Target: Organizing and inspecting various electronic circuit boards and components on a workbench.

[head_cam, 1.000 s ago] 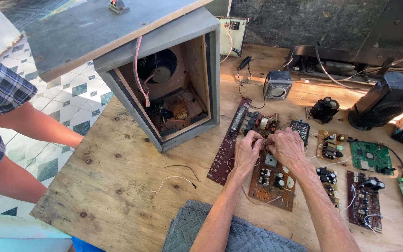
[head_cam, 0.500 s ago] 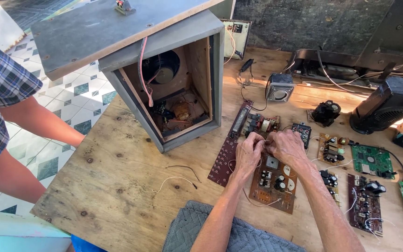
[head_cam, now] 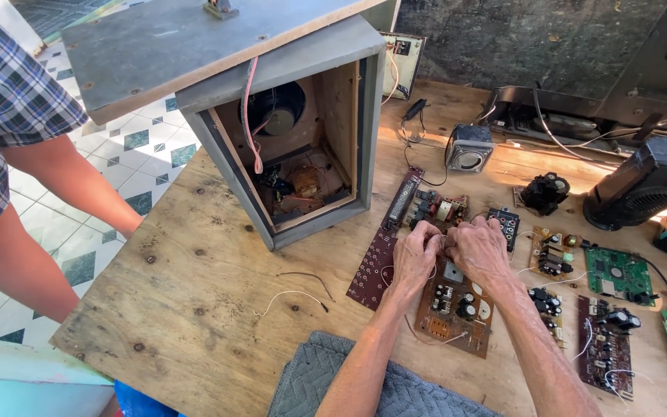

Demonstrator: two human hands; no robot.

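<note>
Both forearms come up from the lower edge of the view, bare, and slant toward each other so the hands meet near the middle. The left hand (head_cam: 414, 259) lies palm down with its knuckles raised and its fingers (head_cam: 431, 234) curled forward and inward, tips tucked under toward the other hand. The right hand (head_cam: 479, 249) sits just beside it, also palm down, back of the hand toward the camera, fingers (head_cam: 457, 232) bent and pointing left. The fingertips of the two hands touch or nearly touch; whether they pinch anything between them cannot be seen. Both wrists are straight, in line with the forearms.
</note>
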